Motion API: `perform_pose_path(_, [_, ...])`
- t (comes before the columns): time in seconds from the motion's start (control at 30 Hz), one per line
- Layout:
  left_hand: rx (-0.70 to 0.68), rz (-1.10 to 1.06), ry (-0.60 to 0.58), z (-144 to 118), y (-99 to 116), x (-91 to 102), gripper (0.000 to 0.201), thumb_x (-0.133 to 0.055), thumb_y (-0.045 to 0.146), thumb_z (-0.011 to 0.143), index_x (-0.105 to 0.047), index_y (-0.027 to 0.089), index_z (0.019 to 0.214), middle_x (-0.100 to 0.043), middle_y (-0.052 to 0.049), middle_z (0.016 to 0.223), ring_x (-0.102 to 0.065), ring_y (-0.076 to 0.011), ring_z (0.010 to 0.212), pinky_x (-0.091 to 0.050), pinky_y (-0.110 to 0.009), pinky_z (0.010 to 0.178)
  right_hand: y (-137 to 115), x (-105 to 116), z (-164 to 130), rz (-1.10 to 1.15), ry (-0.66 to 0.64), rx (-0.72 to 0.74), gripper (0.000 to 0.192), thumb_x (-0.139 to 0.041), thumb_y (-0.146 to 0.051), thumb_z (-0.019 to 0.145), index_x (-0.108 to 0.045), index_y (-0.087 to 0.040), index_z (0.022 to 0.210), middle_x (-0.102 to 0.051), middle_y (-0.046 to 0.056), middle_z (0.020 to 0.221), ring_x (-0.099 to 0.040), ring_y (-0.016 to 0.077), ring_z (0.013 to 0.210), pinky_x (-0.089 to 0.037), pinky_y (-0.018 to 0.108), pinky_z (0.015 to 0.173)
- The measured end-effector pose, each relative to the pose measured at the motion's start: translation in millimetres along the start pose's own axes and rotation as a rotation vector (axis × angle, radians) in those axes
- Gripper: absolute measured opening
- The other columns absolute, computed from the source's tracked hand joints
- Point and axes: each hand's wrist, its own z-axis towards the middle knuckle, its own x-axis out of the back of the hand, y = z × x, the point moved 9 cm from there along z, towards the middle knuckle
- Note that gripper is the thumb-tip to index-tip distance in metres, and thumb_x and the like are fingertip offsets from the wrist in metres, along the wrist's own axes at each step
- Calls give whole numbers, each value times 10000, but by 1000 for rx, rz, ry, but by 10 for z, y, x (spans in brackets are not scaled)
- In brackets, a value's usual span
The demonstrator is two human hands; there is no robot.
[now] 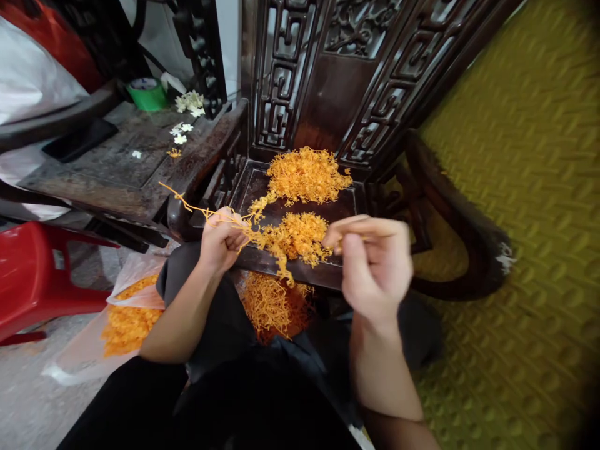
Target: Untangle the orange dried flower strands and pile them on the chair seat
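My left hand (221, 240) is closed around a sprig of orange blossoms (281, 256), its thin bare stem end pointing up and left. The flowering branches spread toward the right over the chair seat (267, 215). A small pile of orange blossoms (304, 231) lies behind the sprig, and a larger blossom heap (307, 175) sits farther back on the seat. My right hand (375, 259) is just right of the small pile, its thumb and fingers curled together and smeared by motion. What it pinches, if anything, is too small to make out.
Below the seat edge lies a mass of bare orange stems (272, 306). A plastic bag (134, 312) of orange blossoms stands on the floor beside a red stool (42, 272). The dark wooden side table (126, 165) holds green tape (147, 94), a black phone (79, 140) and white flowers (190, 103).
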Motion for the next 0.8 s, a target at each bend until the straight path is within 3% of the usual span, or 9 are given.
perform_pose_path(0.1, [25, -3, -20, -33, -65, -63, 432, -717, 80, 593, -299, 185, 572, -319, 91, 475, -201, -17, 360, -212, -159, 364, -52, -558, -120, -246, -394, 47, 312, -557, -275, 1029, -576, -206, 1333, -630, 50, 915, -604, 194, 828, -504, 347, 711])
perform_pose_path(0.17, [37, -13, -38, -40, -89, -84, 428, -715, 75, 597, -303, 181, 565, -303, 94, 465, -185, -10, 354, -209, -154, 365, 10, -782, -157, -447, -492, 95, 358, -610, -355, 1007, -602, -169, 1312, -644, 83, 969, -599, 219, 866, -501, 360, 713])
perform_pose_path(0.23, [24, -24, -43, -32, -80, -83, 424, -708, 70, 601, -301, 180, 555, -297, 95, 453, -177, -8, 347, -199, -152, 358, 42, -860, -142, -535, -459, 154, 199, -580, -319, 1023, -666, -168, 1120, -649, 85, 931, -590, 217, 847, -490, 356, 699])
perform_pose_path(0.3, [-22, -31, -17, -18, -37, -63, 423, -698, 68, 598, -295, 183, 545, -323, 87, 448, -221, -19, 346, -211, -160, 353, -2, -812, -135, -466, -352, 224, 125, -555, -224, 1022, -662, -185, 971, -639, 64, 855, -581, 196, 787, -487, 349, 683])
perform_pose_path(0.37, [-69, -43, 17, -7, 3, -54, 413, -680, 67, 595, -289, 187, 536, -354, 76, 449, -284, -35, 358, -239, -172, 355, -76, -657, -170, -342, -201, 284, 67, -594, -161, 983, -646, -203, 981, -631, 42, 820, -571, 177, 728, -486, 345, 658])
perform_pose_path(0.47, [-65, -67, 37, 2, -14, -83, 410, -665, 63, 591, -279, 189, 537, -364, 75, 459, -306, -36, 371, -238, -177, 353, -126, -456, -303, -259, -46, 336, 156, -644, -125, 938, -631, -232, 1051, -626, 21, 795, -557, 169, 675, -472, 342, 610])
perform_pose_path(0.63, [-37, -87, 49, -7, -56, -95, 429, -675, 81, 600, -265, 196, 548, -347, 79, 455, -298, -35, 372, -216, -188, 336, -55, -437, -471, -263, -38, 350, 184, -676, -130, 920, -655, -226, 1075, -610, 21, 775, -542, 167, 658, -458, 332, 587])
perform_pose_path(0.8, [82, -141, 51, -10, -148, -107, 423, -658, 63, 563, -258, 200, 582, -299, 95, 448, -231, -24, 359, -147, -186, 323, -27, -385, -514, -206, -34, 313, 197, -704, -168, 918, -685, -243, 1099, -603, 10, 764, -536, 159, 656, -466, 324, 592])
